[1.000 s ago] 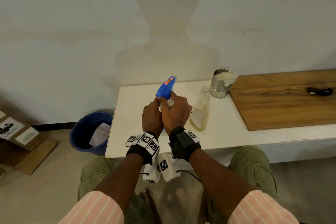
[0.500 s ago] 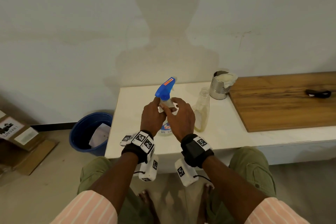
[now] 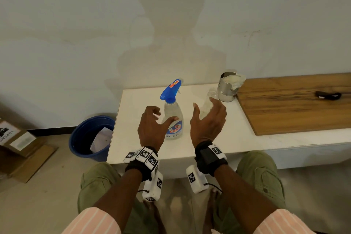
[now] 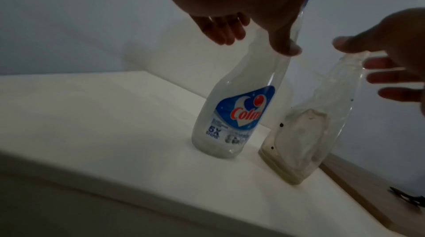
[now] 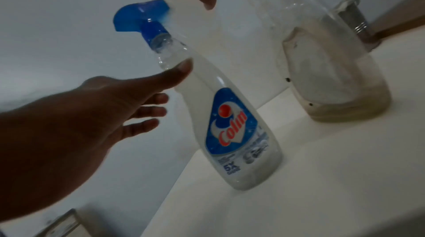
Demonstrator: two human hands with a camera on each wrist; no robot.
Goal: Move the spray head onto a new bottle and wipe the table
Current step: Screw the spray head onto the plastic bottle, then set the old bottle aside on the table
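Note:
A clear Colin bottle [image 3: 173, 119] stands on the white table [image 3: 237, 138], and the blue spray head [image 3: 171, 89] sits on its neck. My left hand [image 3: 159, 119] hovers just left of it, fingers spread. The thumb [image 5: 181, 71] lies by the bottle's shoulder; whether it touches I cannot tell. A capless clear bottle [image 3: 209, 99] with yellowish dregs stands to the right. My right hand [image 3: 206, 108] is open in front of that bottle, its fingers [image 4: 386, 77] next to the neck and holding nothing.
A steel can [image 3: 228, 89] stuffed with a pale cloth [image 3: 235, 80] stands behind the capless bottle. A wooden board [image 3: 294, 108] with a small black object [image 3: 327, 95] covers the table's right part. On the floor at left are a blue bin [image 3: 89, 138] and a cardboard box [image 3: 13, 137].
Both hands were closed round the spray head and bottle neck. They have let go, opened and drawn back and apart; the bottle stands alone.

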